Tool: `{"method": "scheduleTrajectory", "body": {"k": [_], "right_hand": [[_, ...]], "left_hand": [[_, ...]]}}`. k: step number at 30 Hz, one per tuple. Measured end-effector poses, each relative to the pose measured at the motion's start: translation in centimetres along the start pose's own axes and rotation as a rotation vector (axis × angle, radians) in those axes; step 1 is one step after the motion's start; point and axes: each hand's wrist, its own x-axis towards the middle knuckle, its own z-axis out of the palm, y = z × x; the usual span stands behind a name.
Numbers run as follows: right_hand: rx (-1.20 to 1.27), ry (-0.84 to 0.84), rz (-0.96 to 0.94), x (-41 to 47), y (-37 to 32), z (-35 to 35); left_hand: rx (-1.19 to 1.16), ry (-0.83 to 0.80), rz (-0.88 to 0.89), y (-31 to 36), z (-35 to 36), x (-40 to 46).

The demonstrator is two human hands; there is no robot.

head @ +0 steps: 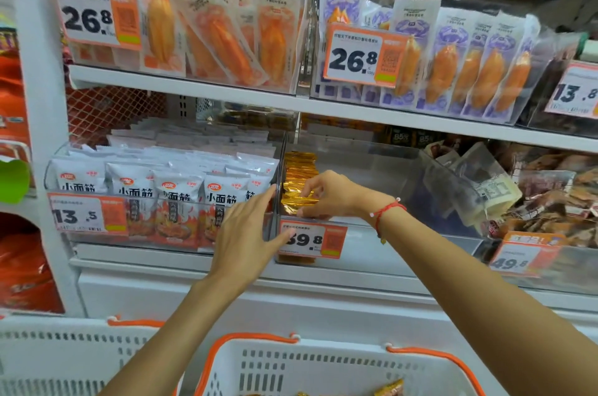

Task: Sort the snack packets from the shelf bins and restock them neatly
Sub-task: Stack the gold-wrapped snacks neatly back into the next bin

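Five orange price tags show: two marked 26.8 [97,15], one 13.5 [85,212], one partly covered 39.8 [312,238] and one 49.8 [522,258], with a sixth cut off at the right edge [574,91]. Two white baskets [339,366] sit below. Two hands reach in; the gold packets [299,182] are stacked too tightly to count, perhaps a dozen or more.

Gold packets [299,183]: glossy crinkled foil. Bin [372,165]: clear smooth plastic. Basket [323,366]: white perforated plastic. Shelf [226,97]: white, smooth.
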Motion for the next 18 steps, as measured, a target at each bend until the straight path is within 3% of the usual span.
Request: {"method": "scheduleTrajectory", "body": {"k": [5, 11, 18], "right_hand": [[-0.276, 0.107, -0.097, -1.2, 0.0, 1.0], [-0.281, 0.247, -0.302, -4.3, 0.9, 3.9], [-0.309, 0.236, -0.251, -4.6, 1.7, 5.6]], "left_hand": [[0.014, -0.017, 0.019, 0.0, -0.1, -0.2], [0.042, 0.012, 0.077, -0.6, 0.6, -0.3], [0.079, 0.012, 0.109, -1.2, 1.0, -0.3]]}}
